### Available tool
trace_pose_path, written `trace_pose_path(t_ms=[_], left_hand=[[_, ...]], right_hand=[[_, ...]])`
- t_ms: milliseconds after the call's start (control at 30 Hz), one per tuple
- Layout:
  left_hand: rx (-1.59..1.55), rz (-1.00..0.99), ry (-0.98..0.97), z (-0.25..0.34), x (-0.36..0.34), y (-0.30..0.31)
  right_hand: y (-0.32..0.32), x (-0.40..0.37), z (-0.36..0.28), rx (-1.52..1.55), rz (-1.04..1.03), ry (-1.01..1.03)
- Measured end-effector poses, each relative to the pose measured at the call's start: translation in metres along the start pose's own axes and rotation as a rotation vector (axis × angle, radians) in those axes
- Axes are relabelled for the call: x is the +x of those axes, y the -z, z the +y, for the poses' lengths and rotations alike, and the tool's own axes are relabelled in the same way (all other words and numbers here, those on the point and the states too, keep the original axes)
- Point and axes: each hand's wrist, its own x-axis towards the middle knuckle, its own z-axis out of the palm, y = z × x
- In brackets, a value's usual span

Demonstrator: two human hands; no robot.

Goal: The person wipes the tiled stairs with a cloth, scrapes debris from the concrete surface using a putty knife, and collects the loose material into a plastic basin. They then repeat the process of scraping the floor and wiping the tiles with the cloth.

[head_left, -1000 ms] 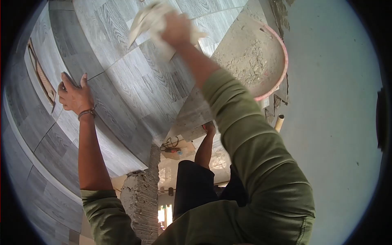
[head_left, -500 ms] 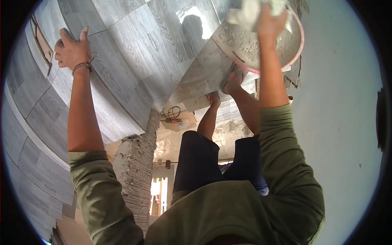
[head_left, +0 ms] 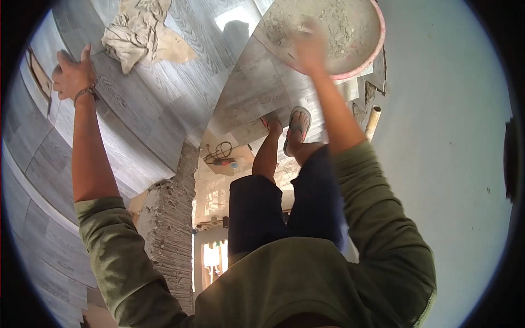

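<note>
My left hand (head_left: 75,76) rests with spread fingers on the edge of a grey wood-look tiled step (head_left: 136,109) at the upper left. My right hand (head_left: 310,48) is blurred over the near left rim of a round basin (head_left: 358,68) with a reddish rim. Grey crumbly material (head_left: 342,27) lies in the basin; whether my right fingers hold anything is unclear. A crumpled, dirty beige cloth (head_left: 136,35) lies on the grey tiles between my two hands, touching neither.
A rough cement column edge (head_left: 167,218) stands at lower left. On the floor below, a tool with a coiled black cord (head_left: 221,156) lies by my sandalled feet. A pipe end (head_left: 373,117) sticks out beside the pale wall (head_left: 448,136) at right.
The cloth has left my right hand and now lies on the tiles to the left. My right hand has moved down and left. My left hand stays on the step edge as the view shifts.
</note>
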Motion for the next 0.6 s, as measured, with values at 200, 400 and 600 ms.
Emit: trace_pose_path(t_ms=[200, 400, 600], left_hand=[[0.049, 0.049, 0.0, -0.013, 0.011, -0.024], [0.146, 0.091, -0.008, -0.021, 0.023, -0.042], [0.222, 0.102, -0.071, -0.013, 0.015, -0.016]], right_hand=[[0.149, 0.034, 0.182, -0.558, 0.232, -0.052], [0.167, 0.005, 0.218, -0.39, 0.129, -0.221], [0.147, 0.007, 0.232, 0.326, 0.012, -0.667]])
